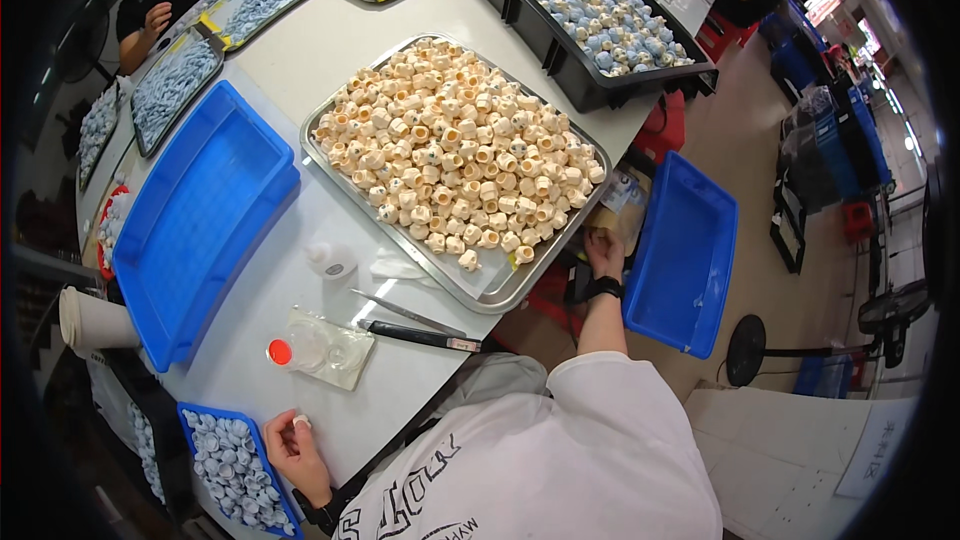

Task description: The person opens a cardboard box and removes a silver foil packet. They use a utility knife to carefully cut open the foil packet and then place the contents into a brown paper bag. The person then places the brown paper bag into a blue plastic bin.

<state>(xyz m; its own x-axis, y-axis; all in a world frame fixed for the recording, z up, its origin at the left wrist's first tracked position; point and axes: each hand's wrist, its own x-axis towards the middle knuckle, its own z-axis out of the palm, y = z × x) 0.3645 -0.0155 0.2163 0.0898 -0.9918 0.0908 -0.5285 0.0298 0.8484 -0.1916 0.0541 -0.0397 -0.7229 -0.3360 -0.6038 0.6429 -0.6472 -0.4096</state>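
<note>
My left hand is at the table's near left edge, beside a blue basket of pale blue shell-like pieces. Its fingers pinch a small whitish piece. My right hand reaches down past the right edge of a metal tray heaped with small cream hollow pieces. It is at a tan and clear plastic bag or packet below the table edge. Its fingertips are partly hidden, so whether they grip anything cannot be made out.
A blue bin lies on the left, another right of my arm. Nearby are a small bottle, tweezers, a black-handled knife, and a red-capped container. A black crate stands beyond; a co-worker's hand shows far left.
</note>
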